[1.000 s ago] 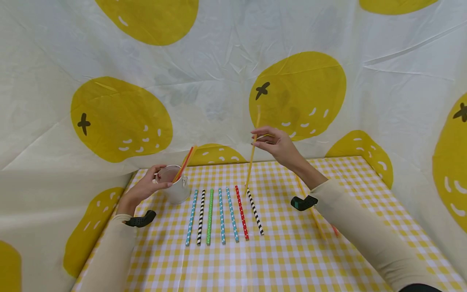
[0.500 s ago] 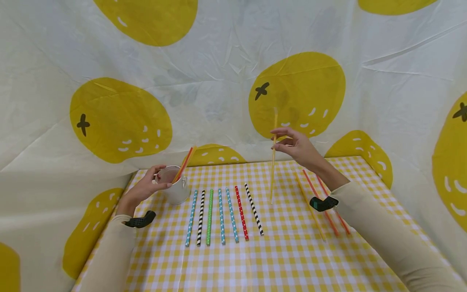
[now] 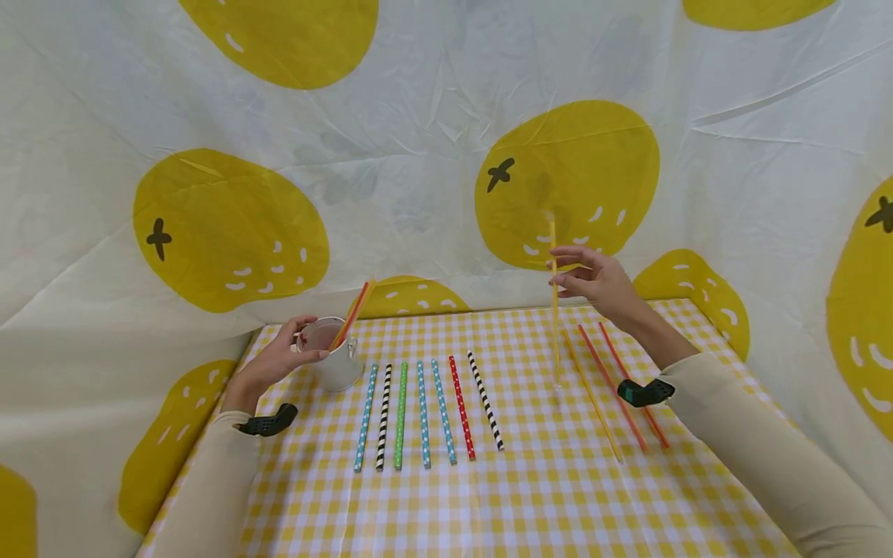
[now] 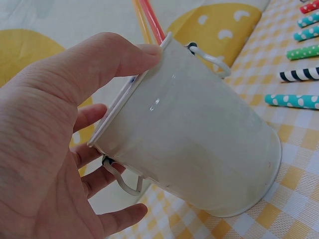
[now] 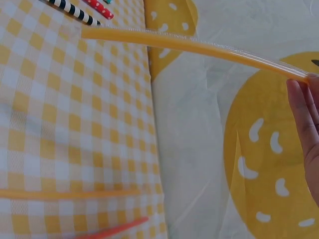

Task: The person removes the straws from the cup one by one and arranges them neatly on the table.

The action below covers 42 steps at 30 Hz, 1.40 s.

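My left hand (image 3: 275,356) holds a small white bucket (image 3: 338,368) by its rim at the back left of the table. In the left wrist view the thumb (image 4: 129,59) lies on the bucket's rim. A red straw (image 3: 354,311) and an orange-yellow one lean out of the bucket. Over the table's right half, my right hand (image 3: 607,287) pinches a yellow plastic straw (image 3: 556,333) near its upper end. This straw hangs nearly upright, and in the right wrist view its far end looks clear. Its lower end is just left of a yellow straw (image 3: 593,395) lying flat.
Several patterned paper straws, among them a green one (image 3: 401,415) and a black-striped one (image 3: 486,403), lie in a row mid-table. Two red straws (image 3: 614,387) lie at the right, partly behind the wrist camera. A checked cloth (image 3: 418,511) covers the table; a fruit-print curtain (image 3: 412,201) hangs behind.
My right hand has carried the yellow straw rightward from above the black-striped straw. The red straws at the right have come into fuller view. My left hand and the bucket have stayed put.
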Motion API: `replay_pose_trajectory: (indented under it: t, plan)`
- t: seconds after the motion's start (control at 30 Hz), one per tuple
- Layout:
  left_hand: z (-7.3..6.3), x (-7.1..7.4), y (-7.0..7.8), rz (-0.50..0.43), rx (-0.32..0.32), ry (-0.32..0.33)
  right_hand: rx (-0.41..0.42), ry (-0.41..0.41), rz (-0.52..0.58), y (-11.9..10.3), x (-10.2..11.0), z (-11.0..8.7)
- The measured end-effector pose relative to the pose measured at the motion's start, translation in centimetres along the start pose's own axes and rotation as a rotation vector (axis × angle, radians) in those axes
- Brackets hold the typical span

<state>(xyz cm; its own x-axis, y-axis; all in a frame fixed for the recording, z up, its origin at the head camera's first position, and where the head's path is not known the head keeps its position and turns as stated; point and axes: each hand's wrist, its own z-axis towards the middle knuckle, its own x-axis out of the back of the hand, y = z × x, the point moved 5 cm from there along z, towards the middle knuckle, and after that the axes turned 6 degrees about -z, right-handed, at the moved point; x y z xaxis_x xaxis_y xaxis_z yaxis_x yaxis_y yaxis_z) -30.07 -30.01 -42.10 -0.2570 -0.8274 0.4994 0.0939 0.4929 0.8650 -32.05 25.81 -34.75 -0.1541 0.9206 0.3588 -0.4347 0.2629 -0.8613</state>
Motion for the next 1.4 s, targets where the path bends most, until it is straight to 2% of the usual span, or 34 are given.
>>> replay_pose_trajectory:
  t: [0.37, 0.67, 0.9, 1.17, 1.4]
  plan:
    - [0.0, 0.0, -0.1, 0.001, -0.006, -0.004, -0.060, 0.004, -0.005, 2.4, 3.8, -1.2]
    - [0.1, 0.1, -0.2, 0.005, -0.003, 0.001, -0.134, -0.042, -0.203, 4.8, 6.5, -2.3]
    - [0.0, 0.0, -0.1, 0.006, 0.005, -0.007, -0.248, -0.156, -0.243, 7.1, 8.0, -3.6]
    - [-0.1, -0.1, 0.1, 0.020, 0.004, 0.001, -0.309, -0.291, -0.238, 9.3, 9.4, -5.4]
    - [-1.1, -0.7, 2.4, -0.001, 0.000, -0.008, -0.345, -0.380, -0.249, 11.2, 9.7, -6.8]
